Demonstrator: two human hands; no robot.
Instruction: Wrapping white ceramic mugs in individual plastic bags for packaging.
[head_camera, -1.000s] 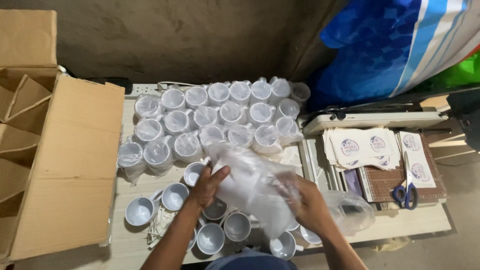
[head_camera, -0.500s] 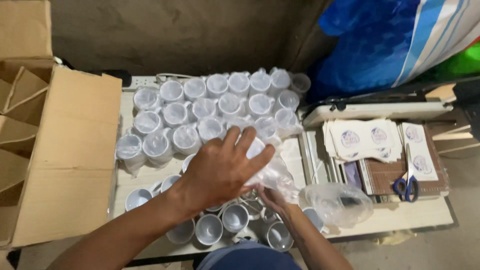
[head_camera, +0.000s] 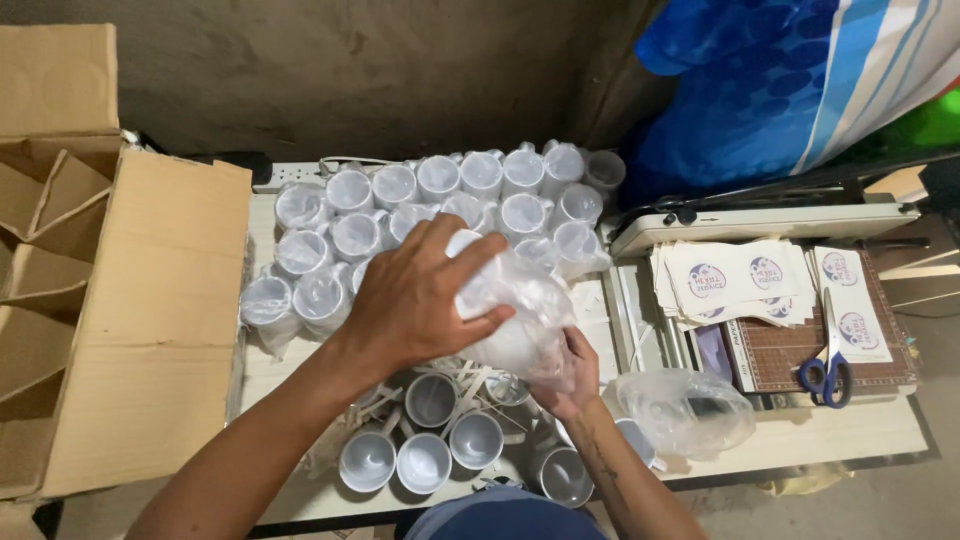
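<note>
Plastic-wrapped mug (head_camera: 515, 325) — likely fragile, slippery — sat gripped by left hand (head_camera: 420, 295) above, right hand (head_camera: 570, 375) beneath, over the counter (head_camera: 850, 435).

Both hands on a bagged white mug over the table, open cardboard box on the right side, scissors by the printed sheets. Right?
Not quite: the open cardboard box is on the left side, as the head view shows. The rest holds: left hand and right hand hold a bagged white mug over the table, and the scissors lie by the printed sheets.

Wrapped mugs (head_camera: 440, 210) crowding tabletop (head_camera: 830, 440)
</note>
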